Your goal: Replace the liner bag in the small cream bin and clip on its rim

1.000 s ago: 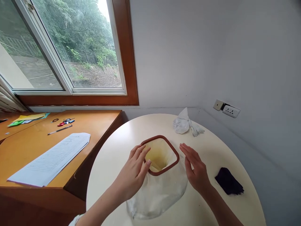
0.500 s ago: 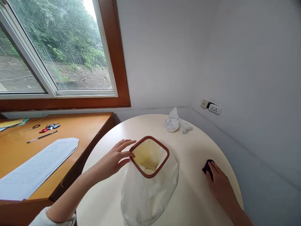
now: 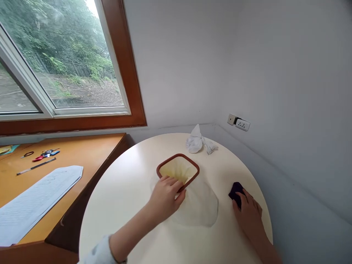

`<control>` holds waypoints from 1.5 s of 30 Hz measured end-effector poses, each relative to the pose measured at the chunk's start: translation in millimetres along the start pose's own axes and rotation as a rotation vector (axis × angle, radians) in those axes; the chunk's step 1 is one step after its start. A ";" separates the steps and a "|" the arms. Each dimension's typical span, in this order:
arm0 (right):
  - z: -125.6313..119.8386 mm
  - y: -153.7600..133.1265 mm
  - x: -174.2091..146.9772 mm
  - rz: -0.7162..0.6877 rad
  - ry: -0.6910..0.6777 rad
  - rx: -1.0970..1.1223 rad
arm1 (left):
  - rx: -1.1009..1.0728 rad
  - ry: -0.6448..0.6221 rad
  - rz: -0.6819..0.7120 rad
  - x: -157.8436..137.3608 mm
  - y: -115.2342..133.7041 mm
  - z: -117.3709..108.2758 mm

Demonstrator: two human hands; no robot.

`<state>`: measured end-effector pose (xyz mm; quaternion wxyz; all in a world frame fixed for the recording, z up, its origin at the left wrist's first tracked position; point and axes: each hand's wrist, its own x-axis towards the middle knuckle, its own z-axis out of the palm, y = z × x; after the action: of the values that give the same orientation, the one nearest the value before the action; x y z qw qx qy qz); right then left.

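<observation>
A small trash bin with a brown square-cornered rim (image 3: pixel 178 155) stands on the round table, its opening facing up toward me. It is lined with a white plastic bag (image 3: pixel 202 207) that hangs loose over the outside and spreads on the tabletop. My left hand (image 3: pixel 166 198) is closed over the near side of the rim, fingers inside and thumb outside. At the right of the table, my right hand (image 3: pixel 249 211) has its fingers round a dark purple cloth (image 3: pixel 235 190) lying on the surface.
A knotted white plastic bag (image 3: pixel 195 142) lies at the far edge of the cream round table (image 3: pixel 118 183). On the wooden desk (image 3: pixel 93 146) at left are papers (image 3: pixel 46 198), a pen (image 3: pixel 35 167) and keys (image 3: pixel 45 154). A wall socket (image 3: pixel 242 124) is behind.
My left hand has moved from the bin's left corner to its near side and grips the rim. The bin has turned and the loose bag has shifted right. My right hand stays on the cloth.
</observation>
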<state>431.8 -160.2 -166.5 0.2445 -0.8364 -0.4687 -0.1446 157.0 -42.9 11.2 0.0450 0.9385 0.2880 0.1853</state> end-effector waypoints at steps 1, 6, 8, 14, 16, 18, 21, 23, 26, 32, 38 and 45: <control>-0.5 1.3 0.2 0.006 0.014 0.007 | 0.004 0.006 -0.036 6.6 9.1 5.4; -3.8 7.3 0.9 0.080 0.028 0.033 | -0.213 0.014 -0.100 20.9 29.4 5.8; -6.7 6.7 2.0 0.114 0.010 0.014 | -0.259 0.010 -0.076 17.1 19.3 -2.1; -12.2 1.3 5.1 -0.033 -0.160 -0.041 | -0.135 -0.079 0.063 -0.3 -35.3 -16.4; -11.3 0.5 3.7 -0.035 -0.230 -0.050 | -0.137 -0.077 0.042 -1.1 -45.4 -12.2; -11.0 -0.6 0.8 -0.018 -0.258 -0.059 | -0.166 -0.034 0.061 2.0 -48.5 -3.3; -14.2 -3.2 -5.3 -0.013 -0.250 -0.062 | -0.220 0.086 0.149 13.7 -43.1 16.1; -18.1 -5.2 -9.7 -0.022 -0.236 -0.060 | -0.240 0.181 0.188 25.6 -34.8 31.0; -23.6 -7.9 -14.9 -0.035 -0.216 -0.054 | -0.216 0.312 0.158 48.7 -18.1 53.1; -25.2 -9.8 -15.8 -0.057 -0.213 -0.028 | -0.139 0.446 0.087 99.7 16.1 90.9; -24.4 -9.5 -12.2 -0.077 -0.265 0.022 | -0.095 0.446 0.152 135.8 35.6 112.9; -28.2 -13.6 -10.2 -0.096 -0.357 0.039 | -0.041 0.406 0.172 166.0 39.4 121.8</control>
<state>414.5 -176.8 -143.9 0.1664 -0.8205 -0.5468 0.0036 350.2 19.6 -40.8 -0.0108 0.9019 0.2061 0.3795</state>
